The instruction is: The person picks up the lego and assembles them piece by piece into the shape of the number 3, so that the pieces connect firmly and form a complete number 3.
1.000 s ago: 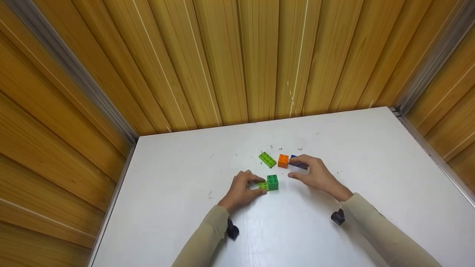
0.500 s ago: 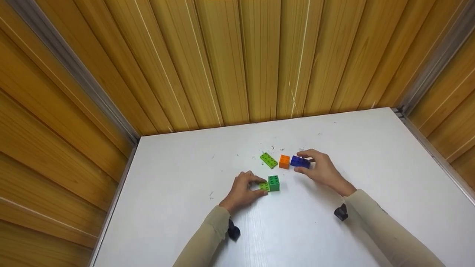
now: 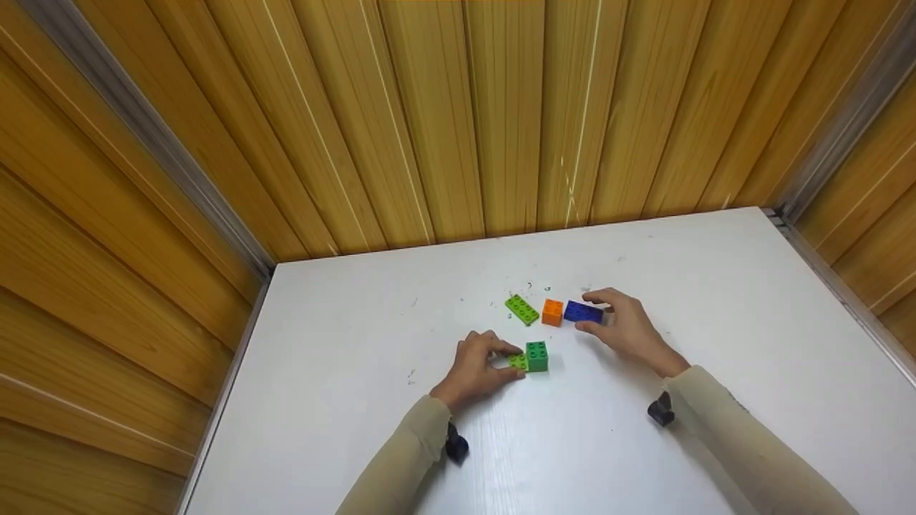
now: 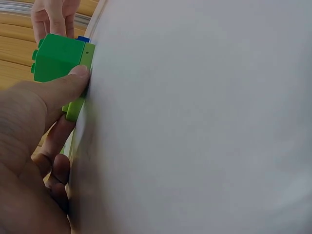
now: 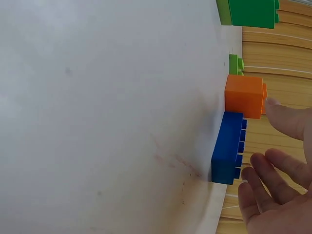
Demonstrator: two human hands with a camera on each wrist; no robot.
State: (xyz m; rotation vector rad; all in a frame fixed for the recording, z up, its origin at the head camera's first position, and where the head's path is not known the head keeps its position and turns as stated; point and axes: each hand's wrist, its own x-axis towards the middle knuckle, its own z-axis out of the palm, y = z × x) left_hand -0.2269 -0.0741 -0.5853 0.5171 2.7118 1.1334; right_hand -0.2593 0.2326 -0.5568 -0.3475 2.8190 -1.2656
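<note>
In the head view my left hand [image 3: 478,367] pinches a light green flat building brick [image 3: 518,362] between thumb and fingers. A darker green block [image 3: 537,356] is stacked on that brick's right end; the left wrist view shows the thumb [image 4: 78,78] pressed on the light green side. My right hand [image 3: 627,325] hovers at the right end of a blue brick [image 3: 583,312], thumb and fingers spread apart around it. From the right wrist, the fingers [image 5: 275,180] show loosely bent, apart from the blue brick [image 5: 226,148], which lies studs up on the table.
Just left of the blue brick stands an orange brick [image 3: 552,312]. Beyond it a second light green flat brick [image 3: 522,310] lies at a slant. All are on a white table [image 3: 343,429], with wood-look panels [image 3: 429,129] around its far and side edges.
My right hand has drawn back to the right from over the blue brick, which now shows fully. The left hand keeps its pinch; the view has shifted slightly.
</note>
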